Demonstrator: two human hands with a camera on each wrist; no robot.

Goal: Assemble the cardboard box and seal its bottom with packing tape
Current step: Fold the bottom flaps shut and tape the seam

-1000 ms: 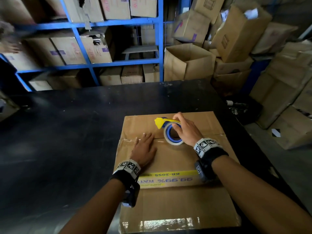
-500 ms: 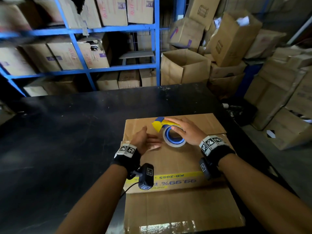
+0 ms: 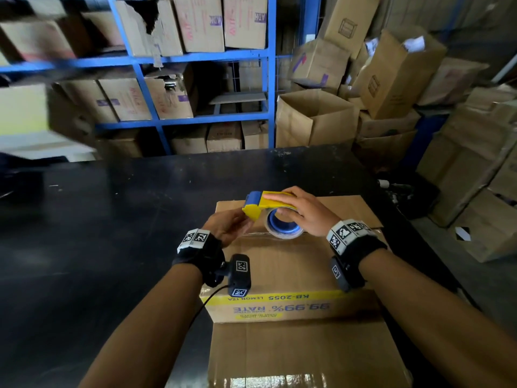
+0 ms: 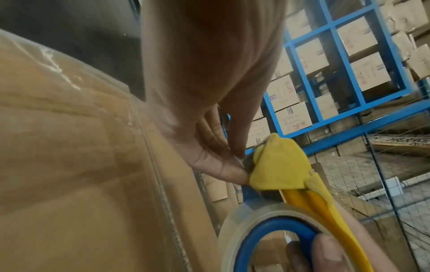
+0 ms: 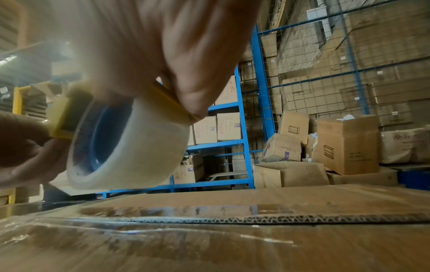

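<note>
The cardboard box lies on the black table with its flaps folded flat, and clear tape runs along the seam. My right hand grips a yellow and blue tape dispenser from above, with one finger through the clear roll's blue core. It holds the roll just above the seam. My left hand meets the dispenser's yellow head, and its thumb and forefinger pinch the tape end at the head's mouth.
Blue shelving full of cartons stands behind the table. Loose and open cartons are piled at the back right and along the right side. A second flat cardboard sheet lies under the box at the near edge.
My left hand has lifted off the box top and come to the dispenser's head. My right hand has raised and tilted the dispenser.
</note>
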